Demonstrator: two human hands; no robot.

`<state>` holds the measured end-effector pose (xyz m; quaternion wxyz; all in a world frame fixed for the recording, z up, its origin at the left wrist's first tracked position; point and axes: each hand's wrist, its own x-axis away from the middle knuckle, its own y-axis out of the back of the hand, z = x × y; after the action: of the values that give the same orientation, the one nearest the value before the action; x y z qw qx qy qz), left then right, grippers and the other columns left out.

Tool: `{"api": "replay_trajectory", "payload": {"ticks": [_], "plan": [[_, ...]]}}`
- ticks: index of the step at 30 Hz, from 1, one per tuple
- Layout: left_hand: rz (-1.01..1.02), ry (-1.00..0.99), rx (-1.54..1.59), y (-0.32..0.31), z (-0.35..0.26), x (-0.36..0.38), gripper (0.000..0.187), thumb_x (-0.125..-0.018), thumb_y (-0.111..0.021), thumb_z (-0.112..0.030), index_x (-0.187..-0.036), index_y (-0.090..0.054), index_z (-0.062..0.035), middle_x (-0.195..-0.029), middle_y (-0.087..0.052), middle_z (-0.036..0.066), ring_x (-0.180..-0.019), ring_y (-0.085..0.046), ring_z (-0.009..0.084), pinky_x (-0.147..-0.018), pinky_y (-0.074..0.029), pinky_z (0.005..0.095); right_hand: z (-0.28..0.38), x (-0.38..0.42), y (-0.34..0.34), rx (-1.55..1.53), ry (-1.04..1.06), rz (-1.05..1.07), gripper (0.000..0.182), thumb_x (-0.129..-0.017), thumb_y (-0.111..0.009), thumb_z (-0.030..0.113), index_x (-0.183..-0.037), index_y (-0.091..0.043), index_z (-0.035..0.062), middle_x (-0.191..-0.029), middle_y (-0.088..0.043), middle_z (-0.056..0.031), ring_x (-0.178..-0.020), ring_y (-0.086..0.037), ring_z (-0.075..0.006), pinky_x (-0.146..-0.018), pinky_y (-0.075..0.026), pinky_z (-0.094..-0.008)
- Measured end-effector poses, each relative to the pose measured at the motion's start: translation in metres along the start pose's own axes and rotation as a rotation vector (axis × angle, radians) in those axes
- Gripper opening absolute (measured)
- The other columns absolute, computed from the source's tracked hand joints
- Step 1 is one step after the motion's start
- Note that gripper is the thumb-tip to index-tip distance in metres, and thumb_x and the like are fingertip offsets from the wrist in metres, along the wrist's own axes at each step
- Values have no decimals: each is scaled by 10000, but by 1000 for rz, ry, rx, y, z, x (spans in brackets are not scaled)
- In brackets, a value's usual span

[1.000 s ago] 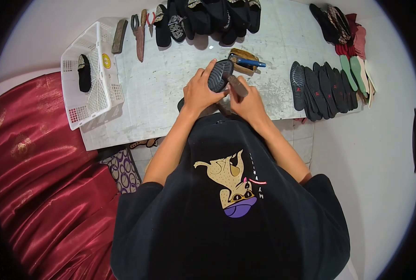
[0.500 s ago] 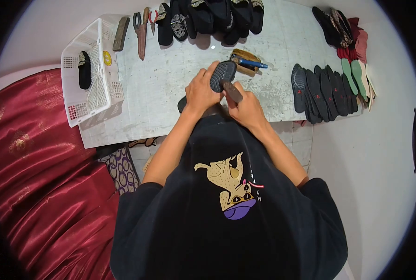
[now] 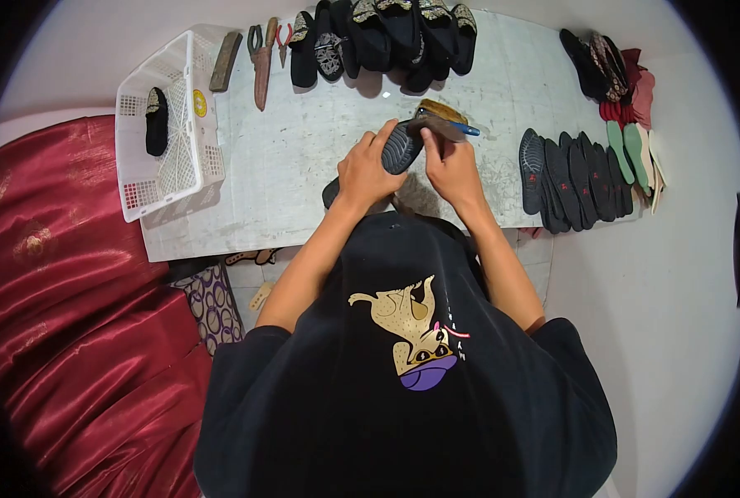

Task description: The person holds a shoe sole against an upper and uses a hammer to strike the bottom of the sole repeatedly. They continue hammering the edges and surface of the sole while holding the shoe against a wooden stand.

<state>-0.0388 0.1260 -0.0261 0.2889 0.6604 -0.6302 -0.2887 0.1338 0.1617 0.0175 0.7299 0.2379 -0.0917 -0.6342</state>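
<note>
A dark slipper (image 3: pixel 400 148) is tilted with its ridged black sole showing, and my left hand (image 3: pixel 365 168) grips it around the middle. The other end of the slipper sticks out left of my wrist, just over the table's near edge. My right hand (image 3: pixel 455 173) pinches a flat, dark brown tool (image 3: pixel 441 128), thumb on its face. The tool's left end lies right at the sole's upper right edge; its exact kind does not show. Behind it are a small wooden box (image 3: pixel 441 109) and a blue-handled tool (image 3: pixel 469 129), both partly covered.
Finished black slippers (image 3: pixel 370 50) crowd the table's back edge. Pliers (image 3: pixel 283 46), a sheathed knife (image 3: pixel 262 75) and a wooden block (image 3: pixel 226 62) lie left of them. A white basket (image 3: pixel 189 158) holds one slipper. Black soles (image 3: pixel 559 178) and green insoles (image 3: pixel 635 153) lie right.
My right hand has moved up and right, and the brown tool has swung from pointing down toward me to lying across the sole's edge. The slipper has shifted slightly right and down.
</note>
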Motion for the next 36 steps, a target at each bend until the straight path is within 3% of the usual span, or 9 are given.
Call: {"api": "replay_trajectory", "payload": {"ticks": [2, 5, 6, 13, 20, 23, 28, 34, 36], "plan": [[-10, 3, 3, -3, 4, -1, 943, -663, -872, -276, -1554, -561, -272, -1105, -695, 109, -1014, -734, 377, -832, -609, 492, -6, -4, -1, -26, -6, 42, 240, -1028, -664, 194, -1100, -694, -34, -906, -743, -288, -781, -721, -490, -684, -558, -510], [-7, -3, 19, -6, 4, -1, 950, -660, -871, -270, -1557, -558, -281, -1096, -682, 108, -1004, -731, 377, -819, -607, 498, 18, -9, 9, 337, -126, 267, 273, -1008, -668, 212, -1094, -665, -47, -893, -739, -313, -831, -728, -508, -717, -574, -556], [-3, -4, 21, -5, 5, 0, 950, -661, -871, -268, -1558, -557, -284, -1100, -682, 108, -1008, -730, 379, -817, -607, 500, 21, -7, 6, 285, -102, 240, 292, -991, -672, 226, -1091, -647, -47, -846, -722, -329, -850, -727, -520, -738, -577, -593], [-13, 7, 11, -3, 5, 1, 909, -696, -863, -253, -1553, -561, -283, -1110, -684, 114, -1026, -728, 375, -832, -601, 509, 6, 5, -6, 79, -63, 178, 281, -1016, -658, 227, -1093, -652, -43, -811, -714, -318, -800, -711, -534, -718, -571, -587], [-4, -9, 32, -1, 5, -1, 891, -730, -855, -283, -1567, -548, -306, -1110, -676, 119, -1027, -722, 388, -827, -597, 523, 28, 26, -1, 163, -92, 279, 269, -968, -718, 199, -1065, -594, -19, -793, -708, -328, -799, -712, -535, -693, -570, -605], [50, 24, 22, 3, 2, 1, 901, -758, -846, -301, -1599, -521, -315, -1118, -665, 128, -1018, -722, 391, -829, -600, 515, 21, 35, -6, 374, -137, 334, 206, -1012, -674, 175, -1141, -646, 18, -831, -717, -304, -762, -693, -533, -668, -548, -588], [53, -82, 10, 11, 10, 9, 981, -753, -879, -350, -1641, -463, -365, -1135, -643, 131, -1045, -709, 377, -842, -603, 505, 21, 23, -4, 386, -123, 330, 228, -1010, -675, 189, -1113, -623, -7, -764, -697, -313, -747, -689, -540, -656, -546, -601], [80, -27, -28, 8, 12, 12, 1005, -767, -889, -345, -1657, -424, -384, -1133, -644, 127, -1094, -692, 374, -844, -598, 519, 35, 32, 5, 305, -116, 341, 209, -1022, -678, 172, -1147, -654, 6, -759, -685, -310, -736, -693, -522, -609, -532, -568], [74, -12, -38, 10, 11, 11, 1004, -766, -890, -335, -1655, -425, -386, -1144, -643, 126, -1101, -689, 375, -847, -596, 520, 45, 41, 9, 140, 25, 203, 183, -1024, -691, 152, -1135, -652, 12, -762, -682, -293, -731, -696, -508, -591, -523, -545]]}}
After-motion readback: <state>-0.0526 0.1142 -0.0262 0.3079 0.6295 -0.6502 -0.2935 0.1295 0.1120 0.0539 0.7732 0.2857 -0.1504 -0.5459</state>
